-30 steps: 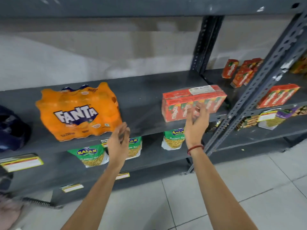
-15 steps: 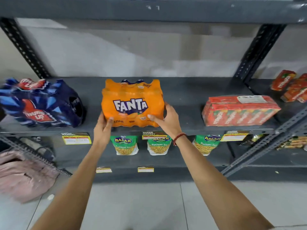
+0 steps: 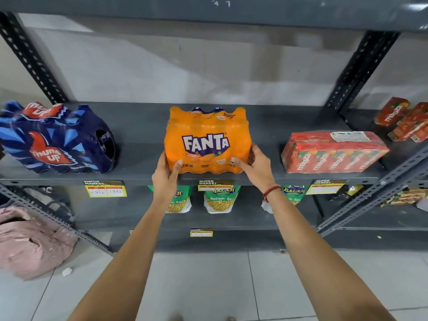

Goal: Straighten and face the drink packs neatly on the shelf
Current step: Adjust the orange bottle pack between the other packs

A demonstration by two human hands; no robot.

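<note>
An orange Fanta pack (image 3: 207, 137) stands in the middle of the grey shelf (image 3: 139, 174), logo facing me. My left hand (image 3: 165, 176) grips its lower left corner and my right hand (image 3: 256, 166) grips its lower right corner. A dark blue Thums Up pack (image 3: 55, 140) sits at the left, turned at an angle. On the right lies a red Maaza carton pack (image 3: 331, 152), its front row of labels facing out.
Loose red Maaza cartons (image 3: 404, 121) stand on the neighbouring shelf at far right. Green Balaji snack bags (image 3: 220, 199) hang on the lower shelf under price tags (image 3: 105, 189). A pink cloth bundle (image 3: 30, 242) lies on the tiled floor at left. Slanted metal uprights (image 3: 359, 66) frame the bay.
My right hand left the Maaza pack and both hands came onto the Fanta pack. The pack now stands squarer to the shelf edge, and my view has shifted left and closer.
</note>
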